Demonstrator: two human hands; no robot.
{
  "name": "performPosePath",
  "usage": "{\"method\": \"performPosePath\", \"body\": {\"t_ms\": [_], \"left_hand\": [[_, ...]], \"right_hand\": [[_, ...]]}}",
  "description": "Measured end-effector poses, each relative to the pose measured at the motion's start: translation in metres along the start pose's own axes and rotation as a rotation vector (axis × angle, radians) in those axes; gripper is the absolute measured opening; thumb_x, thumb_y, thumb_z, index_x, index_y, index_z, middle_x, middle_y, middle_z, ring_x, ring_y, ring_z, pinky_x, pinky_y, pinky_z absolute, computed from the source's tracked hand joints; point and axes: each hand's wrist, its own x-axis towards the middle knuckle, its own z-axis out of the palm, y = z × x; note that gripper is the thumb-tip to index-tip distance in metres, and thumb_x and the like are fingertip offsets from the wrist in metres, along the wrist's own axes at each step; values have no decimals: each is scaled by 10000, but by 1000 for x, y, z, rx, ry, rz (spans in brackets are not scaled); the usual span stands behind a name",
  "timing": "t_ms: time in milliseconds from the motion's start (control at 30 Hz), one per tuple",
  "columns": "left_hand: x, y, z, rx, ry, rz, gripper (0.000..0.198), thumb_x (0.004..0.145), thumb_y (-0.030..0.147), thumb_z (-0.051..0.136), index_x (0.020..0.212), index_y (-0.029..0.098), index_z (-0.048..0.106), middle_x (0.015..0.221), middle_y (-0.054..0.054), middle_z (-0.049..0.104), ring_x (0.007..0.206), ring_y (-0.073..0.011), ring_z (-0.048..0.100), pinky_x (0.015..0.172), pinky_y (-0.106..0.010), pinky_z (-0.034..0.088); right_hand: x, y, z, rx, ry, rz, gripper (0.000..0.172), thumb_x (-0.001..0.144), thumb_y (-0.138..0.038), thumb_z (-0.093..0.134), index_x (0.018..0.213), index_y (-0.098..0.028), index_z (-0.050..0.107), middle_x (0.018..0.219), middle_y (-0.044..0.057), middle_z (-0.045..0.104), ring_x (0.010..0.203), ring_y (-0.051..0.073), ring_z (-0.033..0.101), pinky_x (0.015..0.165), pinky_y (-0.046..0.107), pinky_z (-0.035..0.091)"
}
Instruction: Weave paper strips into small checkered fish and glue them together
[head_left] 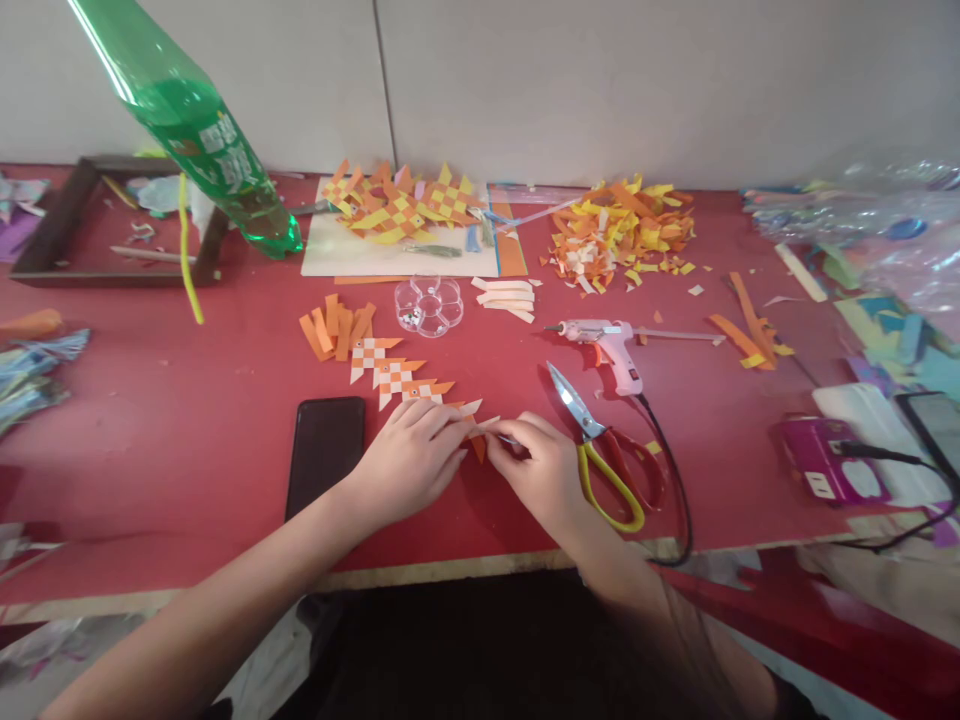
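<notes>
My left hand is closed with its fingertips pinching an orange and white woven paper piece. My right hand pinches the same piece from the other side, with thumb and forefinger together; the fingers hide much of it. Just beyond my left hand lie several woven paper fish in an orange and white check, with small eyes. Orange paper strips and pale strips lie farther back. Scissors with yellow and red handles rest beside my right hand.
A pink glue gun trails its cord past the scissors. Left of my hands lies a black phone. Behind are a clear flower-shaped tray, a paper scrap heap, yellow-orange woven fish and a green bottle.
</notes>
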Motion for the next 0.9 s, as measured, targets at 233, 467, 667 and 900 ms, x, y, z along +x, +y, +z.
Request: {"method": "performPosePath", "body": {"t_ms": [233, 467, 667, 900], "left_hand": [[0, -1, 0, 3, 3, 5, 271, 939, 168, 491, 1157, 155, 650, 1104, -121, 652, 1008, -276, 551, 894, -466, 482], [-1, -1, -1, -5, 14, 11, 252, 949, 169, 484, 1136, 139, 650, 1088, -104, 670, 1006, -263, 567, 905, -438, 481], [-2, -1, -1, 22, 14, 27, 290, 942, 146, 477, 1183, 151, 639, 1097, -108, 664, 992, -262, 562, 892, -439, 489], [-2, 0, 0, 75, 15, 51, 311, 929, 127, 467, 1177, 170, 648, 1111, -111, 659, 981, -264, 564, 876, -444, 503]], "right_hand": [[-1, 1, 2, -37, -4, -19, 142, 860, -186, 587, 853, -218, 725, 658, -2, 616, 568, 111, 554, 573, 233, 453], [-3, 3, 3, -83, -28, -71, 145, 868, -199, 593, 875, -214, 738, 665, 1, 630, 606, 123, 566, 608, 243, 449], [-4, 4, 5, -113, -44, -99, 154, 861, -184, 587, 853, -221, 737, 630, -4, 602, 600, 127, 550, 603, 245, 438], [-5, 6, 4, -108, -60, -100, 159, 860, -171, 585, 850, -224, 734, 641, 1, 596, 610, 136, 551, 607, 256, 446]]}}
